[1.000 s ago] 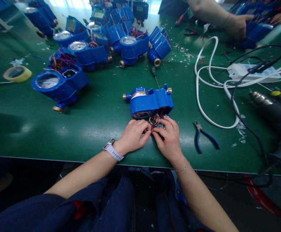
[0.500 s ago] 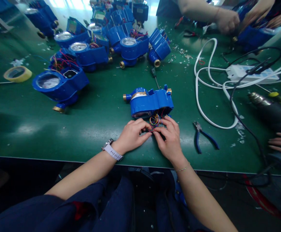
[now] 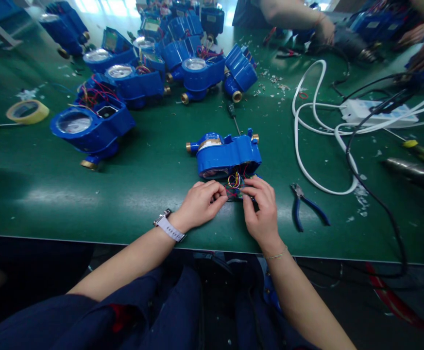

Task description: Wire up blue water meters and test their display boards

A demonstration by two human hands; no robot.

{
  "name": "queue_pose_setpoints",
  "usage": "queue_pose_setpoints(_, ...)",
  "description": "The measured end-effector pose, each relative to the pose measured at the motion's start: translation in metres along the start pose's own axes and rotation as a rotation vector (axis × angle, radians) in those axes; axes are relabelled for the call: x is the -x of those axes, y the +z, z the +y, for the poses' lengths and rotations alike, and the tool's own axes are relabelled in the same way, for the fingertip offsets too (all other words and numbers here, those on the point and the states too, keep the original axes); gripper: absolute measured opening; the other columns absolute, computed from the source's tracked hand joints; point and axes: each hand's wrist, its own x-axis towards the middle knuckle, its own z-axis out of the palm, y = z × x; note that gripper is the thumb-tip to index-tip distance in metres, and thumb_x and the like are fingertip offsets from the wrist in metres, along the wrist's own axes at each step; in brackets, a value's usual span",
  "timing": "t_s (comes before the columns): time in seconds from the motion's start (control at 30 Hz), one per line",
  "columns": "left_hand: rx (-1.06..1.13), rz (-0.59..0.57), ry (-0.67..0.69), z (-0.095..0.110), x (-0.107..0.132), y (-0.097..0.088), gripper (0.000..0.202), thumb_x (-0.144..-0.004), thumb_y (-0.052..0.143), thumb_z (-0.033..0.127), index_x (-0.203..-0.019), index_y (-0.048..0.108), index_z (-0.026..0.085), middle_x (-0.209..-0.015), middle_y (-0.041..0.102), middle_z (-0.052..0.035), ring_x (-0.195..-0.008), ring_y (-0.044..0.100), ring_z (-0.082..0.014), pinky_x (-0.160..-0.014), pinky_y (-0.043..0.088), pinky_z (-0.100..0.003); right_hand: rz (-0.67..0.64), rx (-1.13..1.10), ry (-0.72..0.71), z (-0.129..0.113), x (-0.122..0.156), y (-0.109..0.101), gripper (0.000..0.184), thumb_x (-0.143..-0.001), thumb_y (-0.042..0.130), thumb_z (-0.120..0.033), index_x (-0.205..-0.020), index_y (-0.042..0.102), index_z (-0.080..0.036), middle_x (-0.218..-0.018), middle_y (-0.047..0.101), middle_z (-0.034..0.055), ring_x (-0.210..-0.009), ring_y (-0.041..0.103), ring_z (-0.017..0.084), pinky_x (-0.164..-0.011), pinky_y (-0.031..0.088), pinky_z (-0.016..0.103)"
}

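A blue water meter with brass ends lies on the green table just beyond my hands. Coloured wires spill from its near side onto a small circuit board. My left hand, a white watch on its wrist, is curled with its fingertips pinched at the wires. My right hand is closed on the board's right end, thumb and fingers pressed to it. The two hands sit a short gap apart.
Several more blue meters crowd the far left. Blue-handled pliers lie right of my right hand. A tape roll, white cables, a power strip, a heat gun and other people's hands are around.
My hands have drawn slightly apart over the wires and board. The other person's fingers at the right edge are gone, and the hands at the far right have shifted.
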Motion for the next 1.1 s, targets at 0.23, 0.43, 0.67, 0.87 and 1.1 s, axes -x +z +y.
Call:
queue_pose_setpoints(0.23, 0.052, 0.070, -0.061, -0.001, 0.001, -0.002, 0.009, -0.088, 0.058, 0.025, -0.082, 0.057, 0.018, -0.077, 0.066, -0.0001, -0.072, 0.061, -0.0162, -0.074, 0.043, -0.033, -0.094, -0.015, 0.192, 0.019, 0.006, -0.002, 0.071, -0.085, 0.065, -0.040, -0.144, 0.032, -0.020, -0.146, 0.038, 0.0177, -0.136, 0.036, 0.031, -0.109, 0.034, 0.056)
queue_pose_setpoints(0.43, 0.119, 0.043, -0.062, 0.001, 0.004, -0.003, 0.030, -0.082, 0.068, 0.027, -0.108, 0.056, 0.019, -0.106, 0.070, -0.0065, -0.095, 0.065, -0.0230, -0.088, 0.046, -0.042, -0.120, 0.028, 0.230, 0.000, 0.023, -0.010, 0.065, -0.082, 0.069, -0.038, -0.138, 0.041, -0.020, -0.127, 0.050, 0.0151, -0.120, 0.049, 0.030, -0.100, 0.043, 0.052)
queue_pose_setpoints(0.67, 0.395, -0.063, -0.061, 0.004, 0.008, -0.009, 0.042, -0.081, 0.068, 0.028, -0.119, 0.053, 0.019, -0.120, 0.064, -0.0105, -0.107, 0.061, -0.0247, -0.095, 0.047, -0.044, -0.055, -0.179, 0.437, -0.029, 0.049, -0.013, 0.054, -0.081, 0.070, -0.030, -0.130, 0.046, -0.023, -0.123, 0.054, 0.0105, -0.107, 0.056, 0.024, -0.096, 0.048, 0.045)
queue_pose_setpoints(0.87, 0.757, -0.084, -0.061, 0.005, 0.009, -0.013, 0.044, -0.080, 0.060, 0.014, -0.123, 0.048, 0.019, -0.129, 0.057, -0.0132, -0.115, 0.060, -0.0235, -0.096, 0.051, -0.038, 0.030, -0.504, 0.614, -0.042, 0.049, -0.004, 0.037, -0.088, 0.064, -0.035, -0.120, 0.053, -0.023, -0.123, 0.059, 0.0111, -0.108, 0.061, 0.022, -0.093, 0.051, 0.040)
queue_pose_setpoints(1.1, 0.840, -0.048, -0.062, 0.006, 0.013, -0.018, 0.046, -0.078, 0.058, 0.008, -0.121, 0.049, 0.019, -0.128, 0.059, -0.0128, -0.112, 0.063, -0.0219, -0.095, 0.053, -0.036, -0.010, -0.822, 0.795, -0.048, 0.034, 0.004, 0.046, -0.084, 0.068, -0.039, -0.124, 0.052, -0.022, -0.117, 0.067, 0.0096, -0.110, 0.063, 0.024, -0.101, 0.048, 0.044)
